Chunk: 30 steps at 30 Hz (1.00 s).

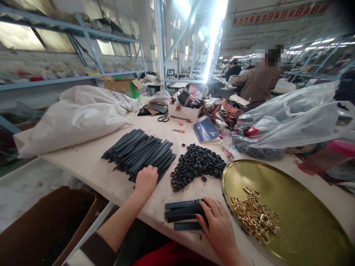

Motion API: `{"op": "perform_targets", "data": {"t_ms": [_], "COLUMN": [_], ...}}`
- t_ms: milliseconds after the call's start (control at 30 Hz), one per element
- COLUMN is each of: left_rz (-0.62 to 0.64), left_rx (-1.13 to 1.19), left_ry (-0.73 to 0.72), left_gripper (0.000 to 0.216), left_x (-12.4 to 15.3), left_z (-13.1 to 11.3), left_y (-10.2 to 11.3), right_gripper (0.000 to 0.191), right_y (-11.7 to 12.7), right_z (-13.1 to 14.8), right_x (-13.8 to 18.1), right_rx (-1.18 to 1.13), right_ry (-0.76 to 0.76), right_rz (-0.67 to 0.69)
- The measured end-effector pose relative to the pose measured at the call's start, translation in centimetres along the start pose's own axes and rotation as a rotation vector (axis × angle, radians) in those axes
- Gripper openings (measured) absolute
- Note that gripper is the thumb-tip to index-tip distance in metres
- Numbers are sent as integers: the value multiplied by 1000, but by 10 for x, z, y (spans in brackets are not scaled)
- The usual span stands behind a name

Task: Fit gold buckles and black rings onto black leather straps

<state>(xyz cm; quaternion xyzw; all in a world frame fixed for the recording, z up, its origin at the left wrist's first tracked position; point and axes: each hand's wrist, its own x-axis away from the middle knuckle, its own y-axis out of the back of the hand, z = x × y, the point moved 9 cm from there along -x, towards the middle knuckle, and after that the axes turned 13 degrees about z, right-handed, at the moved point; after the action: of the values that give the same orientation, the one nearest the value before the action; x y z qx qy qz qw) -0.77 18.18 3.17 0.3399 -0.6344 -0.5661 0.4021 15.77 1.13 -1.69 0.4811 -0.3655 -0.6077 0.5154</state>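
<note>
My left hand (146, 180) is closed at the near edge of a wide pile of flat black strips (133, 151), its fingers curled down onto them. How many strips it grips is hidden. On the table's near side, my right hand (217, 220) has its thumb and fingers around the right ends of a few black strips (181, 212) lying side by side. Between and beyond the hands is a heap of small black loops (196, 164). To the right, a gold oval tray (299, 207) holds gold-coloured metal buckles (257, 218).
A white sack (80, 114) lies at the left. Farther back are scissors (163, 118), a blue booklet (206, 130) and a white box (184, 112). Clear plastic bags (294, 114) fill the right. A cardboard box (55, 221) stands below left; a person (259, 81) sits beyond.
</note>
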Motion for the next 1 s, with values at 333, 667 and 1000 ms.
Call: {"op": "perform_targets", "data": {"t_ms": [333, 667, 1000], "left_rz": [-63, -112, -126], "left_rx": [-119, -118, -111], "left_ry": [52, -101, -147], "left_gripper": [22, 19, 26], "left_x": [-9, 7, 8], "left_z": [9, -6, -17], "left_y": [-9, -1, 5], "right_gripper": [42, 29, 27], "right_y": [13, 64, 62], "right_z": [5, -14, -17], "right_x": [9, 5, 2], "right_rx": [13, -298, -669], "right_ry": [60, -106, -211], "right_rz": [-146, -300, -177]}}
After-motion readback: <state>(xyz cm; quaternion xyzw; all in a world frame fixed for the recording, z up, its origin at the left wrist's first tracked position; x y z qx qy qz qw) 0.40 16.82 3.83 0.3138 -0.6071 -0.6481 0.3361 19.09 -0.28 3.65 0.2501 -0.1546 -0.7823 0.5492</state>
